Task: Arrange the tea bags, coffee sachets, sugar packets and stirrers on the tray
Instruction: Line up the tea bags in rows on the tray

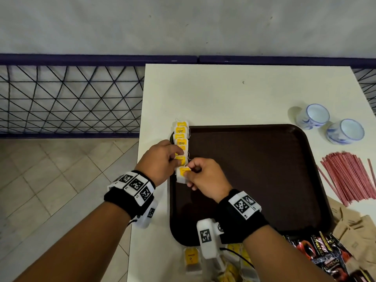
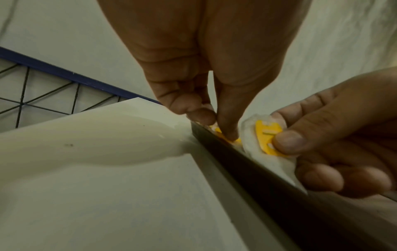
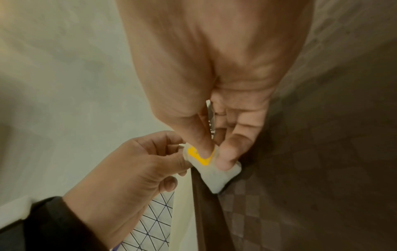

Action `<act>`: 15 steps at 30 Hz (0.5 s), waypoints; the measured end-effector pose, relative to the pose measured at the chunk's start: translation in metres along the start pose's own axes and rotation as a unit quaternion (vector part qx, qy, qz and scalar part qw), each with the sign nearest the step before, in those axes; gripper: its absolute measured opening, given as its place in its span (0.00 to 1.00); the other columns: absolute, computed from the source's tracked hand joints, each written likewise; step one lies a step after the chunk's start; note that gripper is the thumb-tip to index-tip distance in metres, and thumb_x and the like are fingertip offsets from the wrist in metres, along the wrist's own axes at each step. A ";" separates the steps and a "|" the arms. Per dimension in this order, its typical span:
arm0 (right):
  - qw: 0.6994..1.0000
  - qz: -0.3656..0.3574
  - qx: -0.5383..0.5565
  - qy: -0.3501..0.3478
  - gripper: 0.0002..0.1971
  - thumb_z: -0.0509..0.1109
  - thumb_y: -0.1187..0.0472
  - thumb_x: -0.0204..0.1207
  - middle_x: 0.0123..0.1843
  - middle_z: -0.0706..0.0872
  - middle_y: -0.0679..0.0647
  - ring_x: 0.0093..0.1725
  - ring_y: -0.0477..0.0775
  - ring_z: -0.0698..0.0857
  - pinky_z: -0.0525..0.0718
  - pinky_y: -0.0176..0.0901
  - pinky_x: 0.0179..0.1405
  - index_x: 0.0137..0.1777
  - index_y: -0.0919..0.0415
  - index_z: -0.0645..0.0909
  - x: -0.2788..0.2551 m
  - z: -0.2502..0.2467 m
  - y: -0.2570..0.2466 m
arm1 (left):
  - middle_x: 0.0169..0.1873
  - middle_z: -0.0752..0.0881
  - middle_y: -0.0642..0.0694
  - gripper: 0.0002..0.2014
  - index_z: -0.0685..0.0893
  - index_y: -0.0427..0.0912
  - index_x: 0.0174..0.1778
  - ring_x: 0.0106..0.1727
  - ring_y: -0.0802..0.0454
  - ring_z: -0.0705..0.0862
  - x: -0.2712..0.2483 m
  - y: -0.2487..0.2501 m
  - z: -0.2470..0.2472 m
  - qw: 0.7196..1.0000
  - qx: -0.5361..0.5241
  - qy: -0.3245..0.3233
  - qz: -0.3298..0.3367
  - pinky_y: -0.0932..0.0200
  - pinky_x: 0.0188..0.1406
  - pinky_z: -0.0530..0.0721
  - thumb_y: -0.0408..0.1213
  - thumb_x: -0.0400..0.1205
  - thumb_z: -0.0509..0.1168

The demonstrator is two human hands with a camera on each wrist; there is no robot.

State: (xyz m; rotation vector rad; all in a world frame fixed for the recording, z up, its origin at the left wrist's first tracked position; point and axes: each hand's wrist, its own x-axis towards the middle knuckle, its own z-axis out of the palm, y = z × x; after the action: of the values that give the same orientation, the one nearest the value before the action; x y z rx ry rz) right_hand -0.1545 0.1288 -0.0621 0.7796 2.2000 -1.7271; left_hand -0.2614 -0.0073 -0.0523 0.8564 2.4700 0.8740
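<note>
Right hand (image 1: 205,178): thumb and forefinger pinch a tea bag (image 1: 181,175) at the tray's (image 1: 254,180) 9 o'clock rim.
Left hand (image 1: 160,159): fingertips pinch the nearest bag of the tea bag row (image 1: 180,132).
Risk: the bag overhangs the rim, so an early release could drop it onto the table (image 1: 223,94) or skew the row.

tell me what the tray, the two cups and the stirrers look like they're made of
The tray looks like moulded plastic: dark brown, matte, rounded raised rim, fine checkered texture in the right wrist view. The cups seem glazed ceramic: glossy white with blue painted marks. The stirrers are thin, straight, pinkish-red sticks, plastic or paper; too fine to tell.
</note>
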 end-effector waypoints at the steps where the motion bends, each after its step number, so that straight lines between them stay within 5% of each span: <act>1: 1.000 0.000 -0.003 0.003 0.07 0.73 0.67 0.79 0.31 0.89 0.60 0.28 0.52 0.86 0.86 0.43 0.28 0.40 0.58 0.83 0.001 0.001 -0.001 | 0.39 0.77 0.53 0.11 0.89 0.48 0.52 0.38 0.52 0.80 -0.001 -0.002 0.000 1.000 0.002 0.001 0.001 0.52 0.44 0.84 0.35 0.75 0.76; 15: 0.996 0.001 -0.061 0.070 0.08 0.76 0.62 0.73 0.37 0.88 0.54 0.35 0.55 0.91 0.91 0.60 0.37 0.43 0.53 0.79 0.008 0.015 -0.007 | 0.44 0.83 0.50 0.12 0.88 0.46 0.53 0.41 0.56 0.81 -0.006 -0.007 0.004 0.999 -0.024 0.037 -0.001 0.59 0.46 0.83 0.31 0.75 0.74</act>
State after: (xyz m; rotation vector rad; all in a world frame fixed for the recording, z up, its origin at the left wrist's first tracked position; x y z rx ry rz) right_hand -0.1673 0.1157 -0.0641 0.8960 2.3685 -1.5640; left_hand -0.2577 -0.0136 -0.0591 0.8183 2.5011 0.9762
